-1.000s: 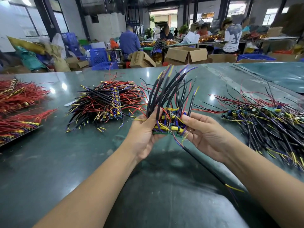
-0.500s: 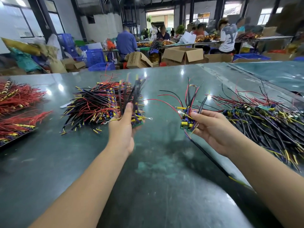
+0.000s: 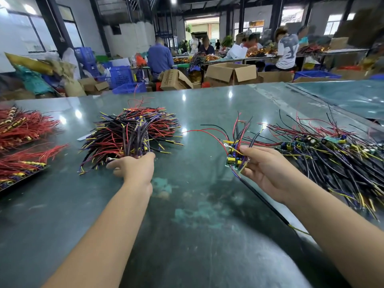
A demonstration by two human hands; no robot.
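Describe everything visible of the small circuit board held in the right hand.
The circuit board is small and green, carrying yellow and blue components. Red, black and purple wires fan upward from it; one thick black lead hangs toward the viewer. The right hand pinches its right edge, holding it tilted above the table.

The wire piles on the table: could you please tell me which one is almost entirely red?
The pile at the far left edge; the middle pile and the right pile mix black, red and yellow wires.
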